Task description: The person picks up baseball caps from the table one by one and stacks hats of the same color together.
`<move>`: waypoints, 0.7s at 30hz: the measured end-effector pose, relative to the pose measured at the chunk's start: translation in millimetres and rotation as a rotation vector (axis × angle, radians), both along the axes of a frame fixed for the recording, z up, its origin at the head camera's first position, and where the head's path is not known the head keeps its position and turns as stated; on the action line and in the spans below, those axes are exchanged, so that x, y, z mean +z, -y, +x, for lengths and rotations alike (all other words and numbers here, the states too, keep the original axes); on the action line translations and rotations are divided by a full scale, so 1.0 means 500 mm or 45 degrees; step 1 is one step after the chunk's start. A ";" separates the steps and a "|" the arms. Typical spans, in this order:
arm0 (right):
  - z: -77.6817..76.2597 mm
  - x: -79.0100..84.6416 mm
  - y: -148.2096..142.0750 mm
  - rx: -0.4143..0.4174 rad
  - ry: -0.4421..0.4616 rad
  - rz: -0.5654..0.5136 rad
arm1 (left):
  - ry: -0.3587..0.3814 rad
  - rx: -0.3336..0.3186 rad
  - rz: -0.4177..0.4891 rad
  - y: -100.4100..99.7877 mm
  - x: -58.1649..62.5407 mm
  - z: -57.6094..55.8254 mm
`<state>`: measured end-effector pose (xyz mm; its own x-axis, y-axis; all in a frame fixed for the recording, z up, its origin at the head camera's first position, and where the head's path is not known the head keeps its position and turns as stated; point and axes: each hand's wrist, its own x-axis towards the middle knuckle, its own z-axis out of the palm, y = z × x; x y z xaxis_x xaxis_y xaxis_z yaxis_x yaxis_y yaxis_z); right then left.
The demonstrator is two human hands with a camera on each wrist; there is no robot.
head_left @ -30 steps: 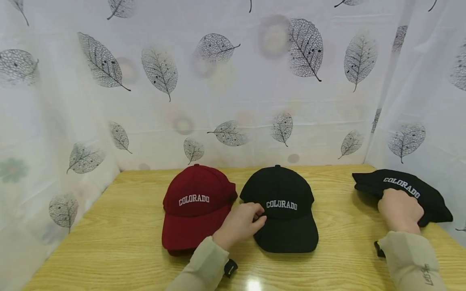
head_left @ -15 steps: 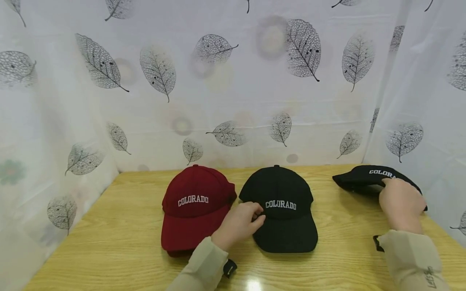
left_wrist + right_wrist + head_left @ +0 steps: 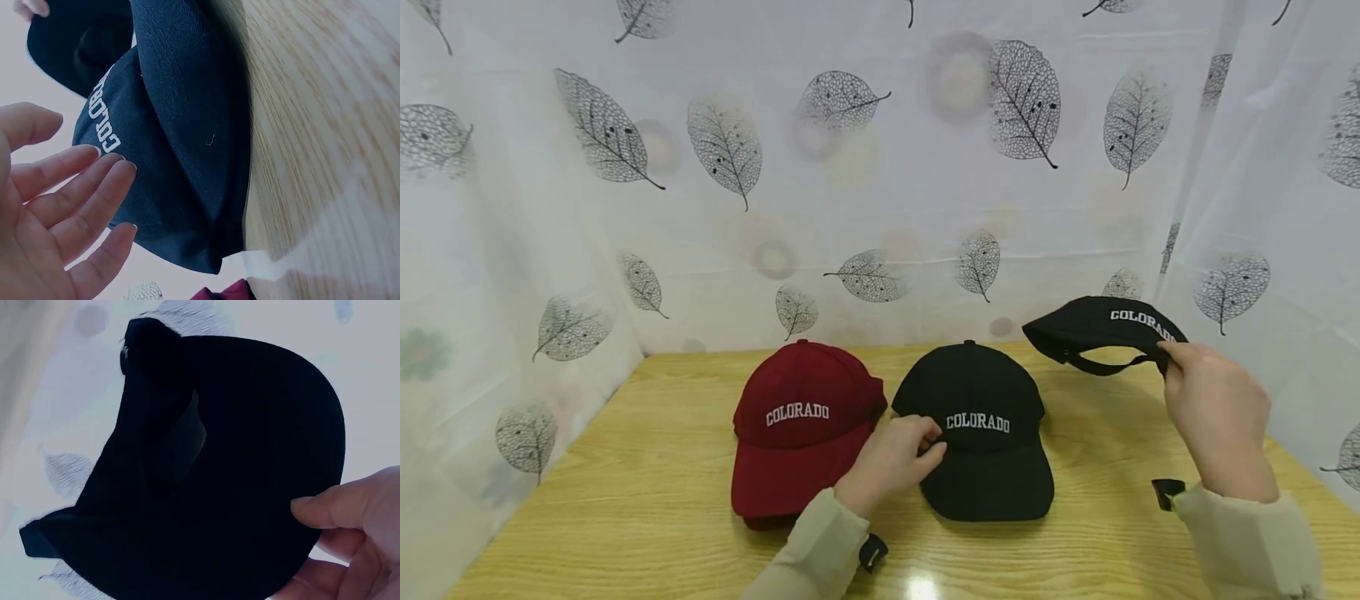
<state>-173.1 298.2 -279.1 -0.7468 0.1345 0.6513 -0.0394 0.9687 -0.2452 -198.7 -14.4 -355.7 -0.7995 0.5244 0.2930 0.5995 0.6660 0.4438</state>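
My right hand pinches the brim of a black baseball cap lettered COLORADO, holding it up over the table's back right. In the right wrist view the thumb lies on the brim, and the strap opening shows. A second black COLORADO cap lies in the middle, brim toward me. At its left side is my left hand, its loosely bent fingers spread beside the lettering and gripping nothing. Left of that hand sits a dark red COLORADO cap, with another red edge showing under its brim.
The caps are on a wood-grain table. A white curtain printed with dark leaves closes off the back and both sides. Each wrist wears a dark strap.
My right hand has lifted its black cap up and to the left from the right edge, and its hold now shows at the brim. The left hand and the other caps have stayed put.
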 end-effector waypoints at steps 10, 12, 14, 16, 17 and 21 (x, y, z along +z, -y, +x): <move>0.029 0.021 0.078 0.308 -0.427 0.054 | 0.030 0.023 0.008 0.001 0.001 0.000; 0.032 0.021 0.092 0.364 -0.460 0.047 | 0.034 0.030 0.011 0.002 0.001 0.000; 0.033 0.019 0.105 0.409 -0.481 0.037 | 0.035 0.034 0.012 0.002 0.001 -0.001; 0.035 0.017 0.118 0.435 -0.492 0.037 | 0.035 0.038 0.014 0.003 0.001 -0.001; 0.036 0.016 0.124 0.447 -0.494 0.034 | 0.040 0.039 0.018 0.003 0.001 -0.001; 0.038 0.009 0.146 0.486 -0.503 0.068 | 0.118 0.028 0.111 0.005 -0.001 -0.004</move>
<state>-154.0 225.3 -274.8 -0.4334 -0.1386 0.8905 -0.4692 0.8783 -0.0916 -200.7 -16.7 -356.1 -0.8360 0.4824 0.2614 0.5393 0.6347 0.5534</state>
